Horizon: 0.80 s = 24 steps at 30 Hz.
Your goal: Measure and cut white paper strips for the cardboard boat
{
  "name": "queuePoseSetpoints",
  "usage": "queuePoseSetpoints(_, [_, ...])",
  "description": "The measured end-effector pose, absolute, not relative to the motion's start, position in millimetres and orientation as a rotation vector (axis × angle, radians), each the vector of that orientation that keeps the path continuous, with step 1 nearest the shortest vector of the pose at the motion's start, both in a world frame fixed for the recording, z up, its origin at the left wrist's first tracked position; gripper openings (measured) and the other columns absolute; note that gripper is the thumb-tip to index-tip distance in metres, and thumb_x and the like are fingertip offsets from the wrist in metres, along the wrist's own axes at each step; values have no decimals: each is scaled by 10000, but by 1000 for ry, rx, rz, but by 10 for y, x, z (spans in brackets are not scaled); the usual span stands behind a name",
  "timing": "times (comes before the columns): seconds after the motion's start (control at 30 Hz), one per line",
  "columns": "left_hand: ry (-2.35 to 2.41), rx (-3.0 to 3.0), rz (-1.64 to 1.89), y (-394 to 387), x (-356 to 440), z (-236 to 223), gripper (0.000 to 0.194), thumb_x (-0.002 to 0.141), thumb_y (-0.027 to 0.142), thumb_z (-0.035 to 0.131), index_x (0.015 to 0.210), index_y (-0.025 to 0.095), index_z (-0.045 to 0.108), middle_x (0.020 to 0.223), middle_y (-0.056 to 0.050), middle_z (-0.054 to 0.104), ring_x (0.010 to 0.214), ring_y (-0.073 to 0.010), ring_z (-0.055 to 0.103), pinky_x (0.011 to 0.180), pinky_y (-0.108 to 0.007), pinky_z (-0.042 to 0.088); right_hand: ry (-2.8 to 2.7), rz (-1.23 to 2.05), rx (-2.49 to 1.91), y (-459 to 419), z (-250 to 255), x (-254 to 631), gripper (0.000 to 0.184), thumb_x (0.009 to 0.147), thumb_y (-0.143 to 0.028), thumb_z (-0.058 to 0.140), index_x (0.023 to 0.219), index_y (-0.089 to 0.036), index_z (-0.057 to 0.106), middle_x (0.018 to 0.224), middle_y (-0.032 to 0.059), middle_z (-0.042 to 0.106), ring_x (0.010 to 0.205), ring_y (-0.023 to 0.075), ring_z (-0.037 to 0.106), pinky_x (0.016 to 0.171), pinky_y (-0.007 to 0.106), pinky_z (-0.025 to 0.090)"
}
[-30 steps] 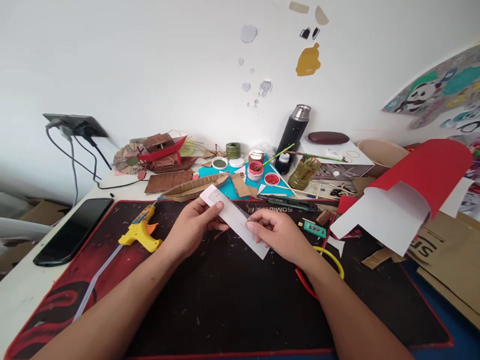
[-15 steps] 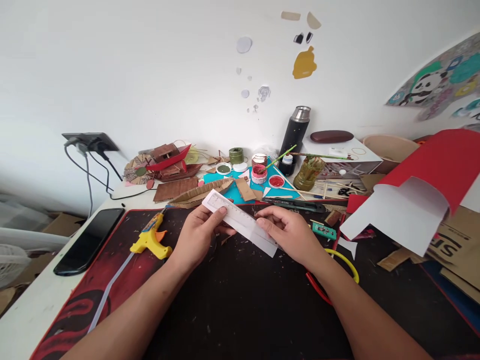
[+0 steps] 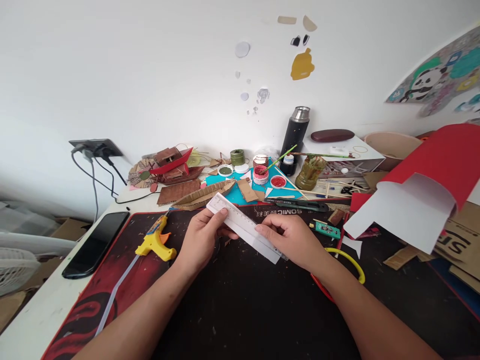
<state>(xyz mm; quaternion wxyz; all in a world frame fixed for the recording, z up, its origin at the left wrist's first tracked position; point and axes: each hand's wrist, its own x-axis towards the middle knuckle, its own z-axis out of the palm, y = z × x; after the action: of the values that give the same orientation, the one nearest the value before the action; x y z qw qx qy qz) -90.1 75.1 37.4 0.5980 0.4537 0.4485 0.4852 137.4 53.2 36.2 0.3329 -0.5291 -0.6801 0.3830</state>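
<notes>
Both my hands hold a clear plastic ruler (image 3: 240, 223) laid over a white paper strip, a little above the black and red desk mat (image 3: 225, 310). My left hand (image 3: 202, 237) pinches the upper left end with thumb and fingers closed on it. My right hand (image 3: 292, 237) grips the lower right end, fingers curled over the edge. The strip runs slanted from upper left to lower right between them.
A yellow glue gun (image 3: 155, 240) lies left of my hands, a black phone (image 3: 95, 243) further left. Behind are a cardboard boat (image 3: 202, 195), paint pots (image 3: 260, 174), a black flask (image 3: 294, 135) and a utility knife (image 3: 296, 204). Red and white card (image 3: 420, 195) curls at right; scissors (image 3: 343, 265) lie under my right wrist.
The camera has shifted a little, moving the scene rightward in view. The ruler and strip have settled slightly lower and flatter between my hands; both grips stay the same.
</notes>
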Motion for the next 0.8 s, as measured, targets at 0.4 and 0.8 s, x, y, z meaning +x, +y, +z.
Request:
queuePoseSetpoints(0.4, [1027,1063,1175,731,-900,402,492,810,605,853,956,141,783,778,-64,764,559,-147,639,505,-276,551,-1886,983,-1289,491,410,1332,540,1037,-515,602,592,-221,514,599,-20,506,591,155,438,560,304,289])
queuePoseSetpoints(0.8, [1046,1039,1150,785,-929,486,542,739,573,914,1050,145,796,796,-37,742,619,-147,652,529,-260,575,-1783,1221,-1317,464,403,1293,497,989,-535,627,616,-213,563,624,-27,502,599,144,410,546,292,271])
